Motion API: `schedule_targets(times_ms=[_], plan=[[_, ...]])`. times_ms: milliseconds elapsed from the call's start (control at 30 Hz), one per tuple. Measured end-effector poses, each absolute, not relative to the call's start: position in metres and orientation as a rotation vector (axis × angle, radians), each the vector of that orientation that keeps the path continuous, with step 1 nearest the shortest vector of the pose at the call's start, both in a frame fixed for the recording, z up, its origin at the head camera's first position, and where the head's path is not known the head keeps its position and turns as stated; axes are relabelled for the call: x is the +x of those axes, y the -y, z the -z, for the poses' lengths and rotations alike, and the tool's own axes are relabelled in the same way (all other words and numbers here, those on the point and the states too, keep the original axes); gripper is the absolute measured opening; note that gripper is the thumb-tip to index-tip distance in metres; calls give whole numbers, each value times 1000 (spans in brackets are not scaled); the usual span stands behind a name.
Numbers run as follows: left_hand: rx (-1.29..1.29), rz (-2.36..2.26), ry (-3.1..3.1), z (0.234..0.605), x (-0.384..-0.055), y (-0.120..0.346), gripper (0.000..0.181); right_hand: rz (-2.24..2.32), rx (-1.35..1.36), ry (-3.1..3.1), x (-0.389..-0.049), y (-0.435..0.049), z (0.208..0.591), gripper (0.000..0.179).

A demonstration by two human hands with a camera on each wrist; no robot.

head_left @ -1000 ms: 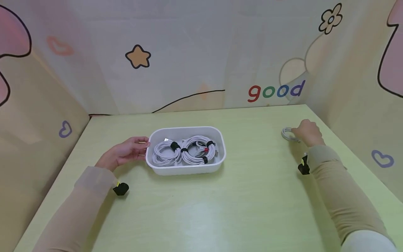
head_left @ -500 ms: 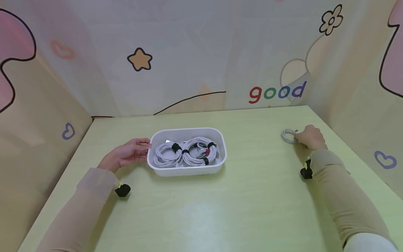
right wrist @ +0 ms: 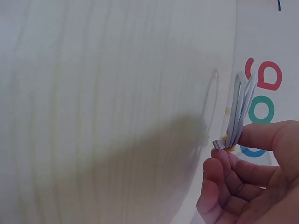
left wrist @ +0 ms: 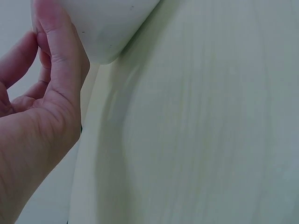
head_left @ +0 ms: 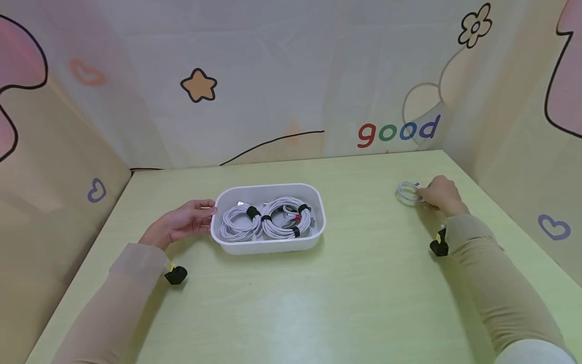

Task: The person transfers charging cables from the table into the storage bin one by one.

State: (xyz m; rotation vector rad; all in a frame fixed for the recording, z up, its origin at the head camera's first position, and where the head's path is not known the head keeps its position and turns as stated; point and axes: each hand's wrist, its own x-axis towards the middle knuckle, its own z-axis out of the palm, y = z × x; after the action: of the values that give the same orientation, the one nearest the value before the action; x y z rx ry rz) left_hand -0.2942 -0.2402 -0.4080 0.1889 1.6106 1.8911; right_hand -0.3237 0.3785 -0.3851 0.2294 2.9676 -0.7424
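A white plastic box (head_left: 268, 246) with rounded corners stands on the table, left of the middle in the head view. It holds coiled white cables (head_left: 241, 233), bound with black straps; one has a small red piece. My left hand (head_left: 191, 220) grips the box's left end; in the left wrist view, fingers (left wrist: 60, 56) meet its wall near the corner. Far to the right, my right hand (head_left: 442, 194) pinches another coiled white cable (head_left: 408, 193) between thumb and fingertips. In the right wrist view this cable (right wrist: 239, 109) is raised over the tabletop, its metal plug visible by the fingers.
The pale green-yellow table (head_left: 291, 303) runs back to a printed cloth wall (head_left: 273, 76) with a star, a flower and the word "good". Cloth walls also close in the left and right sides. A black wrist camera (head_left: 176, 275) hangs under each cuff.
My right hand has shifted slightly left with the coiled cable, whose loop has lifted and turned. The left hand and the box stay where they were.
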Motion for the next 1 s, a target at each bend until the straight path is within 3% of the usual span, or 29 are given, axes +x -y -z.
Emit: schedule_targets(times_ms=[1000], plan=[[216,-1892,-1590,407,-294,240,12,949,171,-2873,-324,-343,366,44]])
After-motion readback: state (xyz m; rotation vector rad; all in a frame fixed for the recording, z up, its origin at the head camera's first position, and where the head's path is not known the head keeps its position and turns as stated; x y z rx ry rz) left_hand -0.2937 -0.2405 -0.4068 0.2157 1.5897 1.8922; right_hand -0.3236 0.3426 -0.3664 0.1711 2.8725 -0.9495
